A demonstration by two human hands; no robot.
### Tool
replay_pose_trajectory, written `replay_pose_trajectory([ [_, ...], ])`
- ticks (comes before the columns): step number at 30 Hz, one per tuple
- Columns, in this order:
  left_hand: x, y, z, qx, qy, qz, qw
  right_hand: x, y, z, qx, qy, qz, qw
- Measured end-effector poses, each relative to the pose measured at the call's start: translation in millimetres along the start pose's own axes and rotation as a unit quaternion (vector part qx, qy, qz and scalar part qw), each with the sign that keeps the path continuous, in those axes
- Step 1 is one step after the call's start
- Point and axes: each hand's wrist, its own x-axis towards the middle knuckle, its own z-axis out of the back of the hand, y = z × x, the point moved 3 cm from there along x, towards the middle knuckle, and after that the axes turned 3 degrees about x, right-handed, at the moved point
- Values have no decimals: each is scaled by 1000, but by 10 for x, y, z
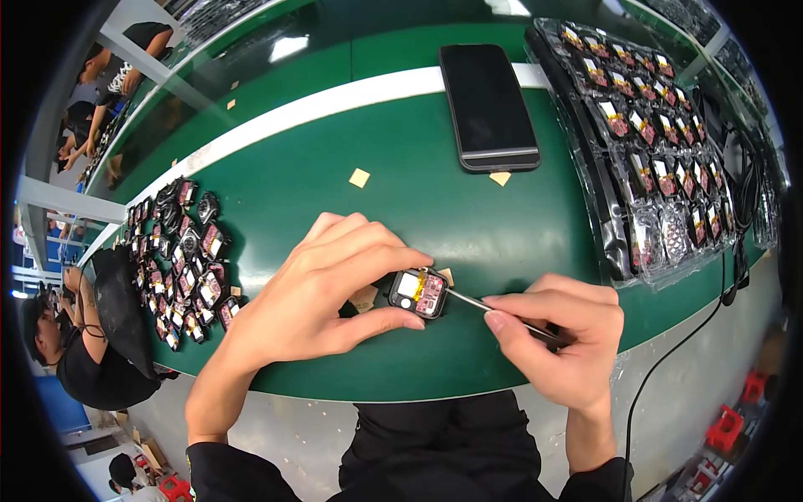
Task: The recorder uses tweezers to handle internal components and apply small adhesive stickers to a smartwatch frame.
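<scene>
Between the thumb and index finger of my left hand (335, 293) is a small black smartwatch body (431, 303), its open face showing a red circuit board, a white battery and yellow tape. It is held low over the green table. My right hand (556, 335) grips thin metal tweezers (473, 301) like a pen, their tip touching or very close to the board's right edge. Whether the tweezers' tip pinches anything is too small to tell. A small tan paper piece (365, 299) lies under my left fingers.
A heap of similar opened watch bodies (188, 268) covers the table's left end. At the back lies a black phone (489, 109). Plastic trays (615, 243) full of watch units stand at the right, beside black cables (749, 201). Another person (92, 335) sits at the left.
</scene>
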Motion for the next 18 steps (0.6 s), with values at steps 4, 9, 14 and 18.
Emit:
replay_pose_trajectory([
  [4, 24, -15, -45, -3, 25, -6, 1000, 26, 24, -72, -37, 49, 17, 998],
  [9, 46, -15, -54, -11, 23, -9, 1000, 28, 17, -99, -63, 65, 28, 996],
  [14, 47, -4, -32, -5, 39, -2, 999, 49, 1, -130, -78, 43, 30, 996],
  [18, 40, 21, -31, 7, 55, 3, 998, 55, -14, -133, -76, 38, 31, 996],
])
